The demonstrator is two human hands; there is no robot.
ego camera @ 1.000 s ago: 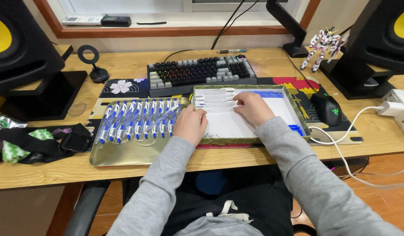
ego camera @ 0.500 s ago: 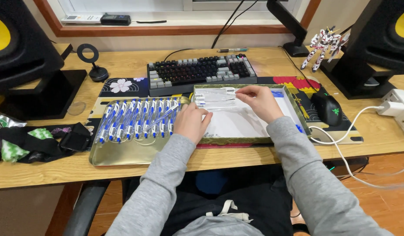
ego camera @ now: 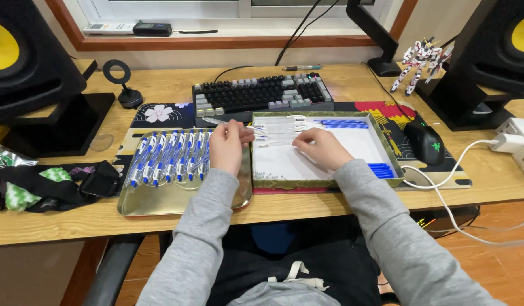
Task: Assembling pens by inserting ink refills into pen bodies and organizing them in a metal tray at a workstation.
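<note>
Clear plastic marks the pen barrel [ego camera: 222,121] pinched in the left hand [ego camera: 227,146]: thumb and fingers are closed on one end, and the barrel lies nearly level, its long axis running left to right along the desk edge, the free end pointing left above the gold tray [ego camera: 182,201]. That tray holds a row of assembled blue-and-white pens [ego camera: 170,157], each lying with its long axis running away from the person, blue caps toward the near edge.

Just right of the tray sits a shallow box [ego camera: 391,152] with a patterned rim and white floor. The right hand [ego camera: 321,148] rests inside it, fingers curled down over a heap of clear barrels [ego camera: 276,131] in the far-left corner; it seems to touch one, though the view does not show whether it actually grips it. Those barrels lie mostly left to right. Blue refills [ego camera: 342,123] lie along the box's far wall and more blue refills [ego camera: 381,170] at its near right corner.

Behind both sits a keyboard [ego camera: 262,95]; a black mouse [ego camera: 425,143] lies right of the box.
</note>
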